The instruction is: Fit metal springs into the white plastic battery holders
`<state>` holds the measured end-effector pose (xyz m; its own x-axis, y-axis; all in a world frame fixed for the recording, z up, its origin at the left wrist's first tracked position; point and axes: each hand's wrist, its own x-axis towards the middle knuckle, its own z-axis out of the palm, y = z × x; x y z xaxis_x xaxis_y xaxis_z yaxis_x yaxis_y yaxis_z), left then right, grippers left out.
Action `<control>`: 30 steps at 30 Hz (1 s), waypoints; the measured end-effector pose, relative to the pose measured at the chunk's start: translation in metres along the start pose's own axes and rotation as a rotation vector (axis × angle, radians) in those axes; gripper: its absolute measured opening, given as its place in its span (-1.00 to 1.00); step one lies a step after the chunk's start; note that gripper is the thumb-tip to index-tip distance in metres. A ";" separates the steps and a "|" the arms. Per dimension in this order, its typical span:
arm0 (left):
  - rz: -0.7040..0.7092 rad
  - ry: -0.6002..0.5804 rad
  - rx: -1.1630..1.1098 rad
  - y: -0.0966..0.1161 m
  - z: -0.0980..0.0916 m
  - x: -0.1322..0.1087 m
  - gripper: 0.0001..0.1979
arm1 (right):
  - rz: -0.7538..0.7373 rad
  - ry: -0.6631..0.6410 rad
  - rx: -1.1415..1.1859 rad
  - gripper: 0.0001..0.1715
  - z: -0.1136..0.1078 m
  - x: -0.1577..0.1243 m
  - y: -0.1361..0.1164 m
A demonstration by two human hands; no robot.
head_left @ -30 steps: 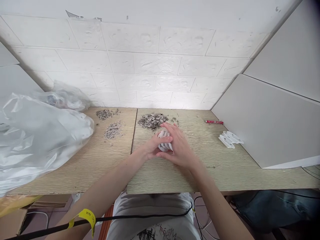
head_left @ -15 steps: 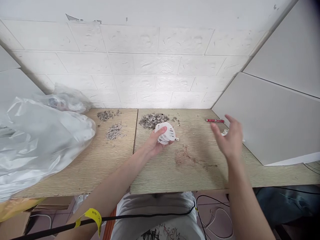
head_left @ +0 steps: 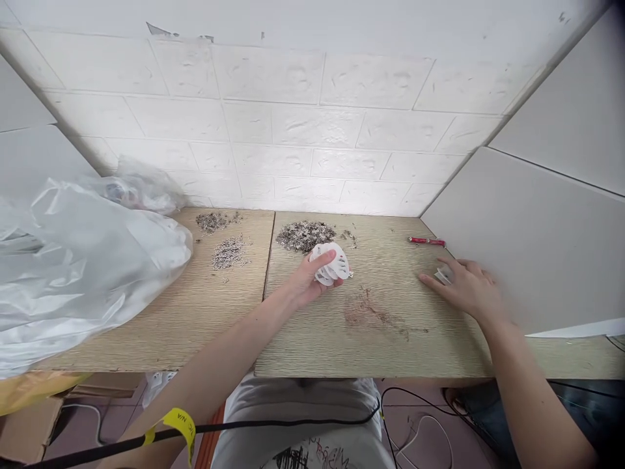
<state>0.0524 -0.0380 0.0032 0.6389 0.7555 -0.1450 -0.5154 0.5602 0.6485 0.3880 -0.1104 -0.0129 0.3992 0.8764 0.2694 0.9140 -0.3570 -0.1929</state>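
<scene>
L hand point(head_left: 308, 281) has a closed grip on a fanned stack of white slotted discs point(head_left: 338, 262), held over the worktop point(head_left: 312, 345) in front of the big pile of metal parts point(head_left: 305, 234); thumb on top, fingers under. 1 shiny metal bit point(head_left: 351, 274) pokes out at the stack's right edge.

R hand point(head_left: 466, 288) is over white pieces point(head_left: 443, 275) by the grey panel point(head_left: 541, 247), thumb & fingers spread; can't tell if that grip is closed, as the hand hides most of them. Red pen-like tool point(head_left: 427, 241) lies just beyond.

Handling: discs look like thin moulded plastic, so prob. light, fairly stiff, smooth & apt to slide over each other; thin bars btwn slots might snap if bent. Best hold: pinch full stack nr the rim, thumb flat, fingers supporting below, w/ light pressure. White pieces prob. similar; take by edges.
</scene>
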 end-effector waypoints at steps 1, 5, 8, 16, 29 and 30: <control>0.001 0.005 -0.006 0.000 0.000 0.000 -0.65 | 0.008 -0.006 -0.004 -0.11 0.000 0.000 0.001; 0.000 0.024 -0.027 0.001 0.001 0.000 -0.69 | -0.001 -0.065 -0.010 -0.32 -0.002 -0.001 0.005; -0.007 0.034 -0.032 0.001 0.000 0.001 -0.70 | -0.053 -0.131 -0.003 -0.35 -0.007 -0.003 0.009; -0.034 0.068 -0.116 0.001 0.001 0.001 -0.74 | -0.227 -0.050 0.120 -0.63 -0.028 -0.026 -0.001; -0.170 0.048 -0.098 -0.001 -0.003 0.001 -0.67 | -0.367 0.154 0.850 -0.57 -0.013 -0.046 -0.144; -0.183 0.016 -0.082 -0.002 -0.003 0.001 -0.66 | -0.423 0.209 0.811 -0.60 -0.012 -0.046 -0.153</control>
<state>0.0524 -0.0374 0.0000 0.7173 0.6434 -0.2674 -0.4367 0.7142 0.5470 0.2307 -0.1003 0.0159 0.1223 0.7777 0.6166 0.6874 0.3817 -0.6179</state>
